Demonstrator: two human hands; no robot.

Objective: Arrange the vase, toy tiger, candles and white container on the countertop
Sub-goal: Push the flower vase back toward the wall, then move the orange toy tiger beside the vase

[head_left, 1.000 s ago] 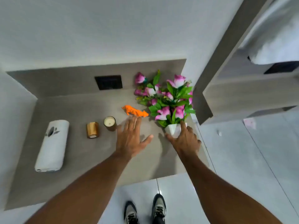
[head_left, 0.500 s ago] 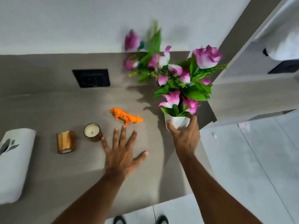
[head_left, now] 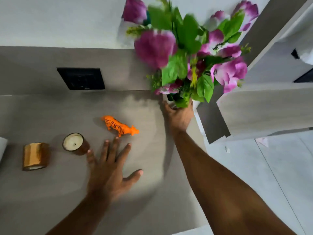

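Observation:
My right hand (head_left: 178, 116) grips the small white vase (head_left: 170, 101) of pink flowers and green leaves (head_left: 189, 53), held near the back right of the grey countertop (head_left: 50, 112). The bouquet hides most of the vase. An orange toy tiger (head_left: 121, 125) lies mid-counter. My left hand (head_left: 110, 170) hovers open, fingers spread, just in front of the tiger. An upright candle in a brown jar (head_left: 75, 143) stands left of that hand. A gold candle (head_left: 35, 156) lies on its side further left. The white container (head_left: 2, 148) shows only as a sliver at the left edge.
A black wall socket (head_left: 81, 78) sits on the grey backsplash. A grey wall panel and ledge (head_left: 254, 107) border the counter on the right. Light floor tiles (head_left: 271, 167) lie below right, past the counter's front edge.
My right hand has carried the vase up and toward the back wall. The view has closed in on the counter, pushing the white container nearly out of frame. My left hand stays spread near the tiger.

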